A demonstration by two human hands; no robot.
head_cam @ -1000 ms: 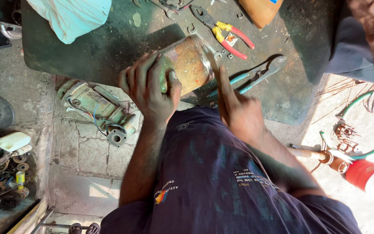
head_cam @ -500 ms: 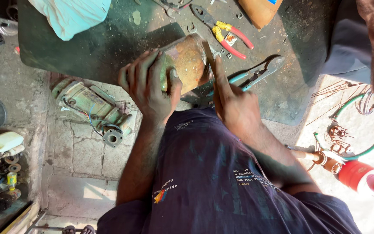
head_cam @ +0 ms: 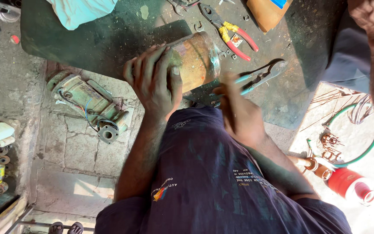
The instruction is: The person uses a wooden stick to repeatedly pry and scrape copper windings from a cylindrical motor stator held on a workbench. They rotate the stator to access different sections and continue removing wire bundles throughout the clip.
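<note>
Item: rusty cylindrical motor housing [head_cam: 195, 58], lying on its side at the near edge of the dark work mat [head_cam: 87, 43]. My left hand [head_cam: 154, 82] lay spread over its near end, fingers curled on the casing and pressing it down. My right hand [head_cam: 239, 115] was closed round the teal handles of a pair of pliers [head_cam: 256, 78], whose jaws pointed away over the mat just beside the housing. I judged the housing heavy, rigid and rough with corrosion, unlikely to slip but apt to roll, so best taken across the barrel with a full palm. Also noted: red-and-yellow-handled pliers [head_cam: 232, 30] farther back on the mat; a pale cloth [head_cam: 81, 11] at the far left; a greenish old motor [head_cam: 89, 106] on the cracked stone floor [head_cam: 70, 164]; a green hose [head_cam: 360, 151] at right.
</note>
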